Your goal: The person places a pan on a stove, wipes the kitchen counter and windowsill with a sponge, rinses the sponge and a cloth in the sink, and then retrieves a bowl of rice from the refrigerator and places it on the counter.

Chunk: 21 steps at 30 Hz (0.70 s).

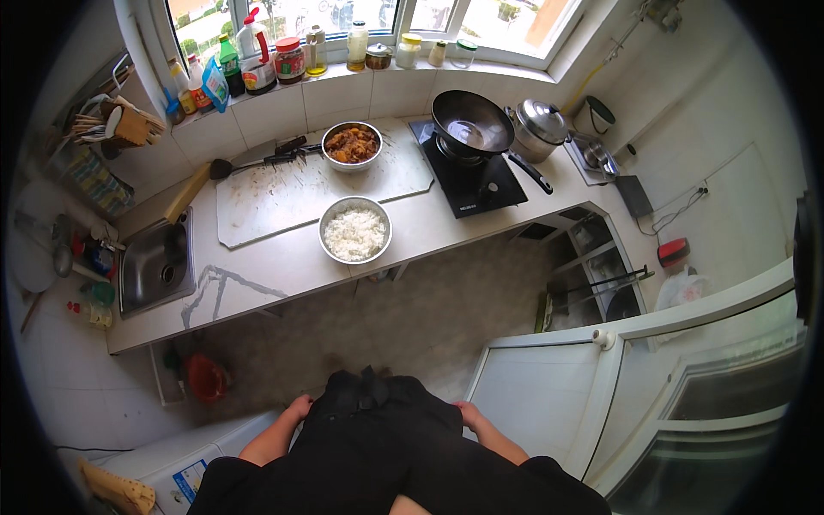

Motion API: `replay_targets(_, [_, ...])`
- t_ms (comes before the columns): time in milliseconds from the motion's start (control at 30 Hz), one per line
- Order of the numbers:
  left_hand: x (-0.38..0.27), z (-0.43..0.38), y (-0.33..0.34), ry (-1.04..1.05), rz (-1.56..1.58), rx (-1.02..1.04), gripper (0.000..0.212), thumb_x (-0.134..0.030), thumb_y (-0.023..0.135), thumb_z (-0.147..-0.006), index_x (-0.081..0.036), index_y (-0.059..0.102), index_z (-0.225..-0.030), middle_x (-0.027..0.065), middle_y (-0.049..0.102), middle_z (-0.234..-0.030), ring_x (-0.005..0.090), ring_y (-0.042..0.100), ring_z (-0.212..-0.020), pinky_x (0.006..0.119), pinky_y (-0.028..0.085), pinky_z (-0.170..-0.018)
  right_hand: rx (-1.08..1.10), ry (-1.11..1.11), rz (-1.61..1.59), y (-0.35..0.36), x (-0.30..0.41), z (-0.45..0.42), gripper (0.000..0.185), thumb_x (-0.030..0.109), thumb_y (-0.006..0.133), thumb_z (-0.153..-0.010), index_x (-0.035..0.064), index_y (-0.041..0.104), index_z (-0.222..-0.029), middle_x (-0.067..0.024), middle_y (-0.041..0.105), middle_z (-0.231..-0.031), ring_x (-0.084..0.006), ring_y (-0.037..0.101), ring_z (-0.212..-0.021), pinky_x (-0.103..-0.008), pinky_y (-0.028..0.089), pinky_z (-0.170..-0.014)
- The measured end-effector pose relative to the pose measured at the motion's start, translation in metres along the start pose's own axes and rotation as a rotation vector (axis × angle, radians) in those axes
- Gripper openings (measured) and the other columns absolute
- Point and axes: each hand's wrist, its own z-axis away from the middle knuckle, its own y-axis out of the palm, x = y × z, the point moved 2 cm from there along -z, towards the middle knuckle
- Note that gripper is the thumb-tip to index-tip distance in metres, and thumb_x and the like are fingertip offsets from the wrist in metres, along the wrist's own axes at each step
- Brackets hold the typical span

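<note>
My left hand (301,407) hangs low beside my black clothing (380,444), with its fingers partly hidden. On the other side, my right hand (469,414) is against the clothing, near the white door; whether either hand holds anything is unclear. Before me, a metal bowl of white rice (355,233) sits near the counter's front edge. Behind it, a bowl of brown stewed food (352,143) rests on a large white cutting board (277,209). A cleaver (265,153) and a black spatula (238,166) lie on the board's left rear part.
A black wok (473,122) stands on an induction cooker (479,183), its handle pointing front right. Beside it is a lidded steel pot (538,129). A steel sink (158,264) is at left. Bottles and jars line the windowsill (335,80). A white door (541,380) stands at right.
</note>
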Motion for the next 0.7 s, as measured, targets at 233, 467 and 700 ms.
replay_targets(233, [0.01, -0.006, -0.001, 0.008, -0.031, 0.01, 0.054, -0.04, 0.066, -0.078, 0.002, 0.062, -0.113, 0.0251, 0.063, -0.111, 0.0367, 0.06, -0.108, 0.04, 0.047, -0.091, 0.018, 0.008, -0.023, 0.005, 0.012, 0.001, 0.027, 0.022, 0.067, -0.086, 0.0015, 0.07, -0.102, -0.0066, 0.07, -0.093, -0.016, 0.063, -0.086, -0.0308, 0.05, -0.079])
replay_targets(467, [-0.001, 0.005, -0.006, -0.045, -0.021, -0.002, 0.054, -0.04, 0.065, -0.08, 0.001, 0.062, -0.114, 0.0248, 0.063, -0.112, 0.0363, 0.06, -0.109, 0.04, 0.047, -0.091, -0.12, -0.03, 0.651, 0.001, -0.017, -0.025, 0.038, 0.04, 0.066, -0.081, 0.0093, 0.071, -0.104, -0.0119, 0.07, -0.101, -0.0252, 0.066, -0.093, -0.0346, 0.05, -0.083])
replay_targets(700, [0.0, 0.002, -0.008, -0.049, -0.001, 0.009, 0.05, -0.036, 0.065, -0.08, 0.001, 0.062, -0.113, 0.0241, 0.064, -0.111, 0.0354, 0.061, -0.107, 0.04, 0.048, -0.089, -0.114, -0.17, 0.656, 0.0, 0.0, -0.025, 0.04, 0.043, 0.064, -0.078, 0.0109, 0.071, -0.101, -0.0143, 0.069, -0.1, -0.0297, 0.066, -0.096, -0.0369, 0.049, -0.085])
